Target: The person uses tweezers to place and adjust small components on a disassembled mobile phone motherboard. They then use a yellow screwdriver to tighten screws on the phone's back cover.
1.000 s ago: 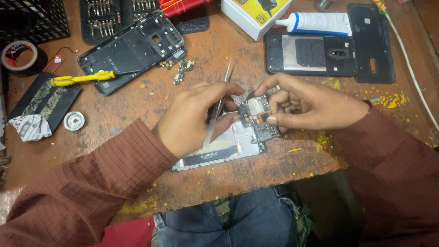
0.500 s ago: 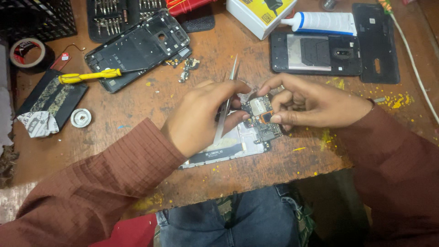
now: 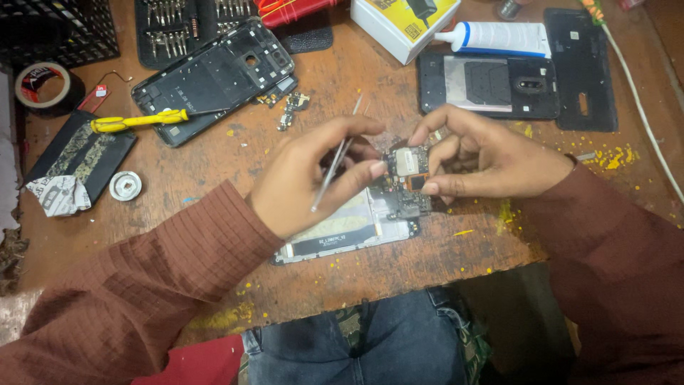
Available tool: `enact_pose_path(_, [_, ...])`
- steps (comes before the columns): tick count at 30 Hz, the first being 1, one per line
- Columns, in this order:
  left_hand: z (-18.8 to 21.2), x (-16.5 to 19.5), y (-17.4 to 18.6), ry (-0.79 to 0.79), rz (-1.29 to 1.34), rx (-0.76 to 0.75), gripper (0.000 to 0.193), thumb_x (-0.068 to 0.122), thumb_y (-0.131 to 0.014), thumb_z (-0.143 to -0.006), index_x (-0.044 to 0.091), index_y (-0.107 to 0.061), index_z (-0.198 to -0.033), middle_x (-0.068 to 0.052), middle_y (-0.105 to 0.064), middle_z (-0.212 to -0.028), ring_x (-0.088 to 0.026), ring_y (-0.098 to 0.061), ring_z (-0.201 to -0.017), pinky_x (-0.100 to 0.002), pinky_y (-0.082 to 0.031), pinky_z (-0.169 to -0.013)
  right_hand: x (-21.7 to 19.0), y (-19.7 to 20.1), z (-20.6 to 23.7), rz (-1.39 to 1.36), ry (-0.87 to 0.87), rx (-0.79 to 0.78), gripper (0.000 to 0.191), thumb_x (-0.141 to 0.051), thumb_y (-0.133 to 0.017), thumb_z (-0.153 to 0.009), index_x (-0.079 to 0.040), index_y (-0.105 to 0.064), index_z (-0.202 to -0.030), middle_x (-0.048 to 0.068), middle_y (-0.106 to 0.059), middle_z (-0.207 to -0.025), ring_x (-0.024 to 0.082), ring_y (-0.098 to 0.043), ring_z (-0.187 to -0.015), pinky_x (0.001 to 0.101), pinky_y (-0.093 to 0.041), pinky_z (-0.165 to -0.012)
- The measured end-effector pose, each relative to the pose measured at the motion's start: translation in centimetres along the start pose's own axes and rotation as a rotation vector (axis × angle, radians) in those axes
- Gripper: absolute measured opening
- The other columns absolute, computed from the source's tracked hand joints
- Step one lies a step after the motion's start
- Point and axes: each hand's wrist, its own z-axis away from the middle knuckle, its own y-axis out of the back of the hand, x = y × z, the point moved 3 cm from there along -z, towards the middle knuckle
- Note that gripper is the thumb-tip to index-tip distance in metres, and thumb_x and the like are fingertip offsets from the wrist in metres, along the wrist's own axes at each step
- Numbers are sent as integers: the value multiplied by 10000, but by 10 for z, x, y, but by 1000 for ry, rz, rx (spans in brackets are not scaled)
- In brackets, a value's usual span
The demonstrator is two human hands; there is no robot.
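My left hand pinches metal tweezers; my right hand grips a small circuit board over the opened phone. Far edge: white-and-yellow box, white glue tube beside it.

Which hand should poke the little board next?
Probably the left hand: it holds the thin metal tweezers beside the small circuit board, which the right hand pinches steady.

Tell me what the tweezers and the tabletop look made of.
Tweezers in the left hand: likely bare metal, thin, grey, with a dull shine. Tabletop: looks like unfinished wood, brown, scuffed, with grain lines and yellow specks.
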Motion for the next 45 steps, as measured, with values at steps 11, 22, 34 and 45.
enact_pose_path(11, [4, -1, 2, 35, 200, -75, 503, 30, -740, -909, 53, -597, -1391, -34, -760, -963, -96, -745, -914, -260, -633, -846, 9, 3, -5, -171, 108, 95, 373, -87, -721, -891, -94, -414, -1103, 108, -730, -813, 137, -692, -645, 268, -560, -509])
enact_pose_path(22, [3, -1, -1, -50, 49, -74, 499, 26, -759, -892, 52, -601, -1365, -27, -777, -941, -116, -780, -858, -263, -649, -789, 16, 1, -12, -203, 187, 47, 151, -155, -615, -1022, -72, -492, -1047, 61, -684, -742, 137, -695, -664, 283, -578, -592])
enact_pose_path(34, [8, 3, 7, -77, -62, 136, 545, 110, -836, -898, 50, -588, -1380, -77, -758, -1123, -156, -782, -1009, -282, -663, -865, 9, 5, -13, -198, 22, 254, 488, -95, -580, -992, -32, -489, -1467, 81, -737, -837, 143, -723, -712, 301, -618, -646])
enact_pose_path(45, [9, -4, 4, 45, -4, 98, 553, 90, -853, -854, 69, -648, -1367, -74, -691, -970, -118, -671, -857, -256, -595, -770, 6, -1, -5, -220, 140, 95, 317, -8, -661, -917, -59, -479, -1171, 108, -725, -1029, 166, -719, -887, 317, -612, -771])
